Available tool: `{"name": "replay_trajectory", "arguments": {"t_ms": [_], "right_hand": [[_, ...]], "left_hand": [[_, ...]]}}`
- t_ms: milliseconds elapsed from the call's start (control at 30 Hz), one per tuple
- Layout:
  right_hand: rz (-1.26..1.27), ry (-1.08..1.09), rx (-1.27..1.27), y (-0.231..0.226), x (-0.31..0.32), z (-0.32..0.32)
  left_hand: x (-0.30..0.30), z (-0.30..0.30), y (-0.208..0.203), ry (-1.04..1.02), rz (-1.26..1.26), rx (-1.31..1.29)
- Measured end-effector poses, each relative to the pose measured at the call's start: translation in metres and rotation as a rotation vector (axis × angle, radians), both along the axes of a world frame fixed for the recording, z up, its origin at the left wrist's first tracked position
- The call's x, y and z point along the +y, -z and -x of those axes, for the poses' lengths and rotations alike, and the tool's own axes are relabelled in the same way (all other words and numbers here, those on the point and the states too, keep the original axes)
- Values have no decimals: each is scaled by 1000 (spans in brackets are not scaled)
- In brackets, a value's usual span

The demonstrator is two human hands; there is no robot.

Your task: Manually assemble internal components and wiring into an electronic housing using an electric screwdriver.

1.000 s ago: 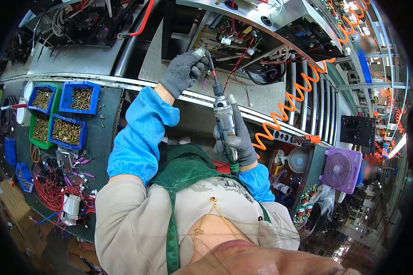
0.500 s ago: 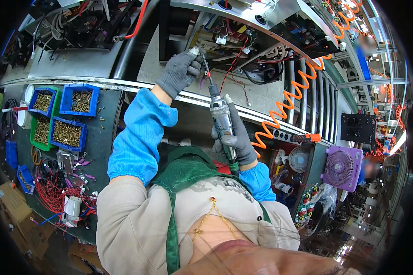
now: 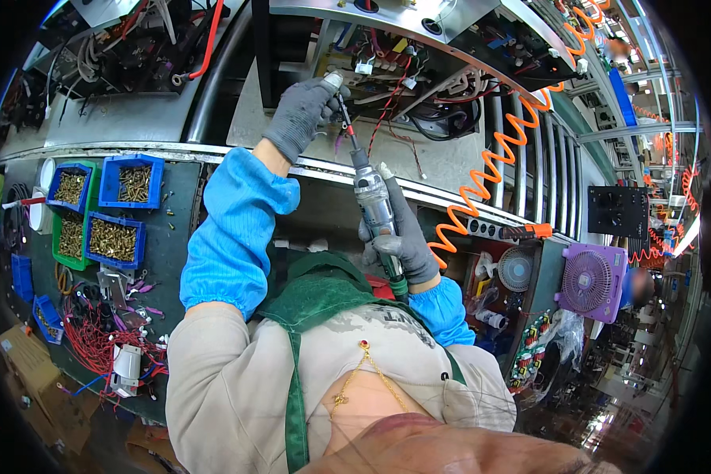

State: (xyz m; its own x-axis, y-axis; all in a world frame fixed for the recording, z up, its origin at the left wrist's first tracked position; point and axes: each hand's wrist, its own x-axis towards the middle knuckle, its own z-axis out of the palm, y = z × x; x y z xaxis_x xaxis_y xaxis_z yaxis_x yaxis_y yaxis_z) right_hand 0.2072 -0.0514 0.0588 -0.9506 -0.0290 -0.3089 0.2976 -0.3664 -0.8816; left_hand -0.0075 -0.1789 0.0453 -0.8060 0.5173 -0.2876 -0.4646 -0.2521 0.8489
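Note:
My right hand [image 3: 409,246], in a grey glove, is wrapped round a silver and green power screwdriver [image 3: 374,204] tilted toward the far left. Its long bit, with a red band, ends beside the fingers of my left hand [image 3: 296,120]. That hand is also gloved, with a pale worn thumb tip, and its fingers are closed at the bit's tip; what they pinch is too small to make out. Just beyond lies an open metal chassis [image 3: 482,59] with wires and connectors inside. Red and black twisted wires [image 3: 389,109] hang out of its near side.
On the left bench [image 3: 174,261] stand blue bins [image 3: 132,180] of brass-coloured screws and a bundle of red wires [image 3: 87,336]. An orange coiled hose [image 3: 482,180] hangs at the right, over conveyor rollers [image 3: 521,170]. A purple fan [image 3: 591,283] stands farther right.
The view has shifted slightly, so the chassis appears a little farther left. My left hand has edged a little far-left with the screwdriver's tip; both hands keep their grips.

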Motion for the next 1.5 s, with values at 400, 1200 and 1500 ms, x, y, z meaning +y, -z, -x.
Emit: {"name": "replay_trajectory", "arguments": {"t_ms": [400, 1200, 1500], "right_hand": [[156, 17, 33, 0, 5, 0], [227, 155, 158, -18, 20, -21], [212, 98, 121, -22, 11, -20]], "left_hand": [[3, 9, -10, 89, 173, 428], [48, 29, -25, -517, 738, 937], [43, 34, -44, -284, 578, 890]]}}
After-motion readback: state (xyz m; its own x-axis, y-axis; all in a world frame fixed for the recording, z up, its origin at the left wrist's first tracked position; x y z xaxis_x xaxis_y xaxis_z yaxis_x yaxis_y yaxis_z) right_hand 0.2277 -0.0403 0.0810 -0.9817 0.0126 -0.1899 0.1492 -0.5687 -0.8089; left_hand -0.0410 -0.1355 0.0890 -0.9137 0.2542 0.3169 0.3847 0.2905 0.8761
